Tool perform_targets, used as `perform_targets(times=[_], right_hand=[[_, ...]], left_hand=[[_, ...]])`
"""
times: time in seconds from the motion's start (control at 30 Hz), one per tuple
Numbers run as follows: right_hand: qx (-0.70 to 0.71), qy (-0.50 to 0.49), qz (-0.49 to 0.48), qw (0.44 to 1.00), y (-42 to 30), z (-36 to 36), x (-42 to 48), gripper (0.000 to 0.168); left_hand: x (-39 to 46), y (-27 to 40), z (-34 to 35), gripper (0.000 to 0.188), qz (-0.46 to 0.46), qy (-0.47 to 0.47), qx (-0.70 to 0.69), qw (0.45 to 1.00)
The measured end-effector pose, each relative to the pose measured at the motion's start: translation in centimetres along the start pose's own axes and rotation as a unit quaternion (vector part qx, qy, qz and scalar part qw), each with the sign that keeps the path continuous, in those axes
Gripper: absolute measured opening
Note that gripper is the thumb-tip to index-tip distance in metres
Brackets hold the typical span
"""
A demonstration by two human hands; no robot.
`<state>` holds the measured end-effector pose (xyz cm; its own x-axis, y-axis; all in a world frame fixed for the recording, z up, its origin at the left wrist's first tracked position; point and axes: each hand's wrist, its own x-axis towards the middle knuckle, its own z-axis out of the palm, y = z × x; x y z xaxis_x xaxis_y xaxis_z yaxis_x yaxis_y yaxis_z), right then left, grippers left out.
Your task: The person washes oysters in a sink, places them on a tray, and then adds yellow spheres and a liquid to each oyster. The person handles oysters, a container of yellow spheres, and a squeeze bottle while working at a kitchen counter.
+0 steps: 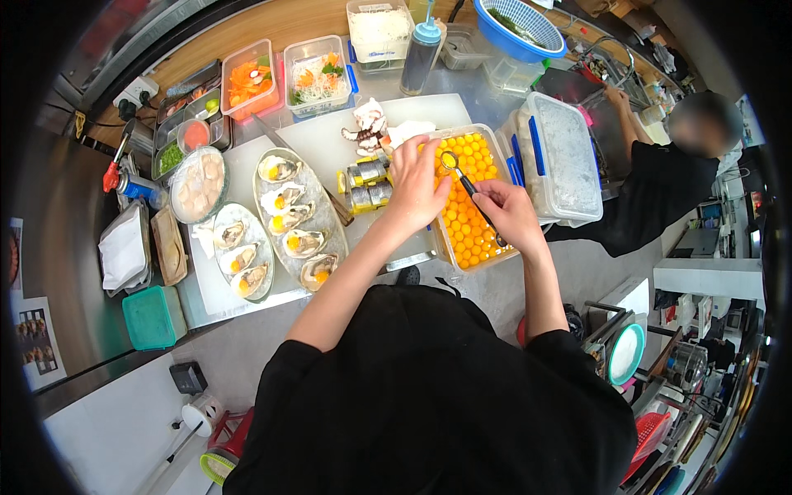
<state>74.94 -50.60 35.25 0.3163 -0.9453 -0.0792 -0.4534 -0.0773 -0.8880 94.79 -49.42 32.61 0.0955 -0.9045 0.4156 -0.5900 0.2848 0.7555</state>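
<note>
My right hand grips the black handle of a small round scoop, whose metal bowl holds a yellow yolk. Beneath it is a clear plastic container full of small egg yolks in liquid. My left hand reaches over that container's left side, fingers apart and apparently holding nothing; whether its fingertips touch the yolks is unclear. Left of it, a long oval dish of ice bears several opened oysters, most topped with a yolk. A smaller oval dish carries three oysters, two with yolks.
On the white cutting board lie a knife, wrapped fish pieces and octopus tentacle. Behind stand a carrot tub and squeeze bottle. Lidded boxes stand at right, near another person.
</note>
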Motion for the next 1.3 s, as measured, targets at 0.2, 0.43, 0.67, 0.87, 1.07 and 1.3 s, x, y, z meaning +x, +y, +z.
perform_targets(times=[0.2,0.43,0.67,0.87,1.07,1.3], right_hand=[[0.027,0.018,-0.006,0.999,-0.6,-1.1,-1.4,0.020],[0.033,0.011,0.034,0.999,-1.9,-2.4,-2.0,0.018],[-0.069,0.033,0.003,0.997,-4.4,-2.6,-1.5,0.018],[-0.011,-0.042,-0.009,0.999,-7.3,2.2,-1.0,0.018],[-0.007,-0.158,-0.047,0.986,-9.7,12.7,0.8,0.019],[-0.003,-0.293,-0.091,0.952,-10.5,27.6,4.2,0.021]], left_hand=[[0.9,-0.2,2.9,0.031,0.030,-0.047,0.014,0.998],[0.7,1.2,3.2,0.021,0.066,-0.148,0.150,0.975],[-2.2,1.3,-3.5,0.027,0.091,-0.058,0.105,0.989],[-13.8,-1.6,-16.2,0.031,-0.095,-0.012,0.010,0.995],[-26.0,-3.4,-23.1,0.029,-0.267,0.106,-0.055,0.956],[-29.9,-4.9,-26.4,0.027,-0.314,0.242,0.001,0.918]])
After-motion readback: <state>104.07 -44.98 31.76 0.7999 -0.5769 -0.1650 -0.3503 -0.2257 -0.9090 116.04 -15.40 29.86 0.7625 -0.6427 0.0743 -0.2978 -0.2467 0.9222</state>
